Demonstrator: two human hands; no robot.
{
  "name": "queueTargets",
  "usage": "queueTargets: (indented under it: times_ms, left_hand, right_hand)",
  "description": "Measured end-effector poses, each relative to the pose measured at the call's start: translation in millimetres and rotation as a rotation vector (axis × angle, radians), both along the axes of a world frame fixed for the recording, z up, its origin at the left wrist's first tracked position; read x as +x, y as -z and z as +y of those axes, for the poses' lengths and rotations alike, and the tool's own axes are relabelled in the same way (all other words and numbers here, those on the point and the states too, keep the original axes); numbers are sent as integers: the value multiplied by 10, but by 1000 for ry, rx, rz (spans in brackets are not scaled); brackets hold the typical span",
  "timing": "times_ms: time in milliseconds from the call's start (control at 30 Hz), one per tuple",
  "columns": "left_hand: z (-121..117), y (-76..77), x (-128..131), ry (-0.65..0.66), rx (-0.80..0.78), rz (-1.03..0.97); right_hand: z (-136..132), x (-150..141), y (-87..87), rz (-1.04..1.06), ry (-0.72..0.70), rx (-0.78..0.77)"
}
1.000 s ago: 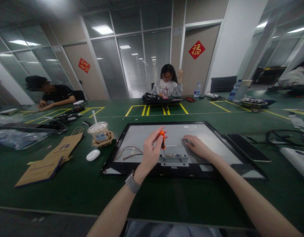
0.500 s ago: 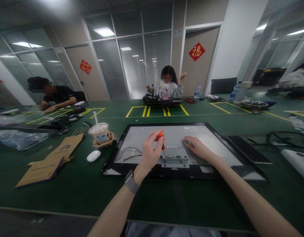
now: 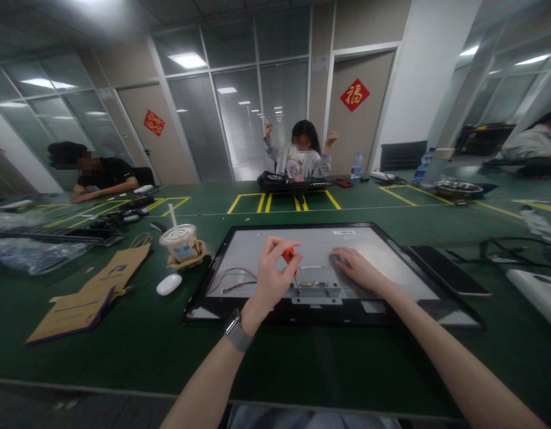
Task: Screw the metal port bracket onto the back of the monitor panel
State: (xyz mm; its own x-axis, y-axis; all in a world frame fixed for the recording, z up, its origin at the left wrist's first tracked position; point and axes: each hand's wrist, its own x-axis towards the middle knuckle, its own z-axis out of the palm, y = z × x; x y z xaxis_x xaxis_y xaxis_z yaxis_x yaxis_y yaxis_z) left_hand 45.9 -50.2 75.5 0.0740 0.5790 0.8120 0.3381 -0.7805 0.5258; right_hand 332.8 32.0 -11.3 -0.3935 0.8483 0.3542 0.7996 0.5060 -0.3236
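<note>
A flat display panel with a black frame lies on the green table in front of me, grey face up. Near its front edge sits a metal bracket with connector ports. My left hand, a watch on its wrist, is closed round the orange handle of a screwdriver. The screwdriver stands nearly upright, its shaft pointing down at the left end of the bracket; the tip is hard to make out. My right hand rests on the panel with fingers stretched out. Thin cables lie on the panel's left side.
Left of the panel are a drink cup in a cardboard holder, a white mouse and a brown paper bag. A black phone-like slab lies to the right. Other people sit across the table and at both sides.
My left hand's fingers have shifted and turned round the screwdriver handle, covering more of it. My right hand stays put. The person opposite has raised both fists.
</note>
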Motion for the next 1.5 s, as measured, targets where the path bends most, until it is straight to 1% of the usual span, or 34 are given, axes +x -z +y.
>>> queueTargets:
  times_ms: [67,200,267,400,467,533,600,667,733,933,1133,1267,1333,1400,1500]
  left_hand:
    - [-9,0,-4,43,-15,12]
    - [-10,33,-4,186,-94,-10]
    - [2,59,12,168,-84,-34]
    - [5,69,48,0,50,3]
    - [-20,49,48,-17,103,34]
    - [-51,30,35,14,100,69]
    - [-72,23,20,67,44,89]
    - [-73,30,17,130,-16,65]
    - [-55,41,30,151,-31,31]
    - [-17,32,60,14,71,31]
    - [-39,12,43,73,14,34]
    - [-11,26,53,-23,85,5]
    - [-8,30,49,-30,103,11]
    - [-19,32,39,12,78,42]
    - [-43,39,32,129,-26,57]
  right_hand:
    - [2,4,3,-5,1,-4]
    - [3,9,9,0,-7,-7]
    - [4,8,12,6,-5,-8]
    - [8,3,14,3,-2,-15]
    - [11,1,12,2,0,-19]
    - [10,-1,8,2,2,-21]
    - [6,-1,5,-2,-2,-20]
    - [3,1,4,-3,-4,-19]
    - [2,3,8,-3,1,-21]
    - [11,6,18,2,13,-30]
    - [13,9,17,2,3,-10]
    - [14,13,23,4,-9,-1]
    - [12,12,20,4,-11,-6]
    - [8,9,15,4,-4,-13]
    - [2,6,11,12,5,-21]
